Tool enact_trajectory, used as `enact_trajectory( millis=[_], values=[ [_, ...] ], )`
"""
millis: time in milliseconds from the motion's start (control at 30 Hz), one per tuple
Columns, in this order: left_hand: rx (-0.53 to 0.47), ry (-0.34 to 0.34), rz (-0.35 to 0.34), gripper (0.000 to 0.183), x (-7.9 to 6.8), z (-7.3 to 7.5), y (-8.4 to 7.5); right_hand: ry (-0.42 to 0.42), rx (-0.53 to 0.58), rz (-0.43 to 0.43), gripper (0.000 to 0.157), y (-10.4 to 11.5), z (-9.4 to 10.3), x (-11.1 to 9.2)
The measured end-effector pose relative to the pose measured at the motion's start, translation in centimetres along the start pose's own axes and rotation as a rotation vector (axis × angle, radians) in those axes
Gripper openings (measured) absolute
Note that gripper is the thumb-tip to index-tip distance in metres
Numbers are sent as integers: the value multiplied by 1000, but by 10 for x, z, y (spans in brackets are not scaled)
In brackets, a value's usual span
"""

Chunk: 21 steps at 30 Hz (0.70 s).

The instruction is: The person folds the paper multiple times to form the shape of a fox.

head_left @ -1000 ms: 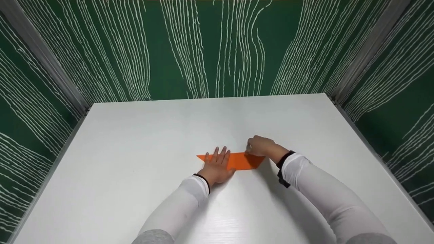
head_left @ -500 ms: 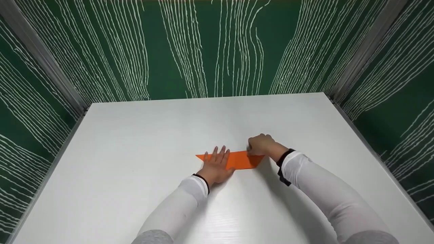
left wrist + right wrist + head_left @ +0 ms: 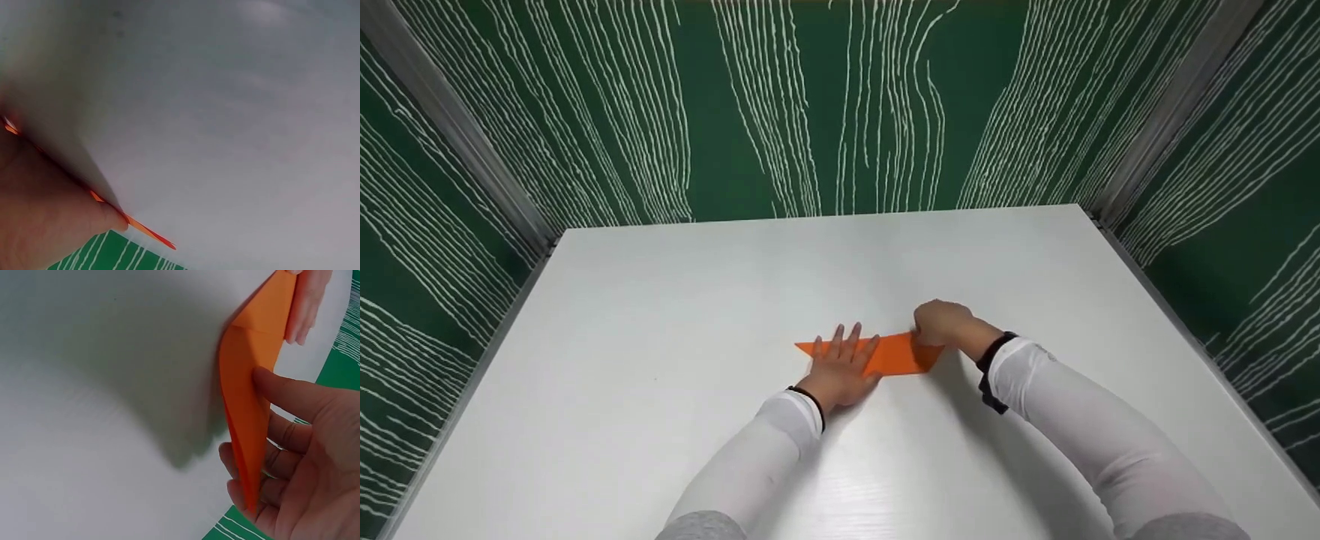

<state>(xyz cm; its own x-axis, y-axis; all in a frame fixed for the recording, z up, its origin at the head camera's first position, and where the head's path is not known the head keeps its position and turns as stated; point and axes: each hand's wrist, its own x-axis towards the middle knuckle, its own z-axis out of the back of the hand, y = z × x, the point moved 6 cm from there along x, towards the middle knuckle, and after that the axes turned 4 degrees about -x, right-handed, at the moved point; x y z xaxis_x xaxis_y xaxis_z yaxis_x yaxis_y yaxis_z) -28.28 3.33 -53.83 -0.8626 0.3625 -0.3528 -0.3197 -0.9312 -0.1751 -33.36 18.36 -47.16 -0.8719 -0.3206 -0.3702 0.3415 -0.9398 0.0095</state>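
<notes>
A folded strip of orange paper (image 3: 898,355) with slanted, pointed ends lies across the white table in the head view. My left hand (image 3: 842,373) rests on its left part, fingers spread and straight. In the left wrist view the thumb of that hand lies along the paper's thin edge (image 3: 149,230). At the other end, my right hand (image 3: 945,324) grips the strip. The right wrist view shows the right thumb (image 3: 292,394) on the paper's face and curled fingers (image 3: 281,458) behind it. There the paper bows a little, its layers slightly parted towards the tip.
The white table (image 3: 675,300) extends around the paper on all sides. Green walls (image 3: 735,150) with pale wavy lines stand behind and at both sides. Grey posts (image 3: 1177,105) rise at the back corners.
My right hand has shifted slightly right and its fingers have closed further round the paper's end, whose top edge now tilts up a little. The left index finger leans more to the right.
</notes>
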Motion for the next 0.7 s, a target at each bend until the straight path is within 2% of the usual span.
enact_trajectory(
  millis=[67, 167, 333, 467, 567, 700],
  values=[
    [2, 1, 3, 63, -3, 2, -1, -5, 25, 4, 8, -2, 2, -4],
    [3, 5, 5, 63, -9, 7, -4, -16, 112, 46, 14, -6, 5, -10],
    [-1, 4, 7, 63, -14, 12, -6, 8, 426, 114, 25, -21, 2, -17],
    [4, 10, 5, 64, -12, 9, -6, 7, 695, 126, 34, -35, -12, -21],
    [17, 23, 3, 64, -8, 5, -5, -2, 872, 110, 41, -37, -29, -24],
    [27, 26, 7, 65, -3, 1, -3, -64, 994, 89, 46, -28, -45, -28]
  ],
)
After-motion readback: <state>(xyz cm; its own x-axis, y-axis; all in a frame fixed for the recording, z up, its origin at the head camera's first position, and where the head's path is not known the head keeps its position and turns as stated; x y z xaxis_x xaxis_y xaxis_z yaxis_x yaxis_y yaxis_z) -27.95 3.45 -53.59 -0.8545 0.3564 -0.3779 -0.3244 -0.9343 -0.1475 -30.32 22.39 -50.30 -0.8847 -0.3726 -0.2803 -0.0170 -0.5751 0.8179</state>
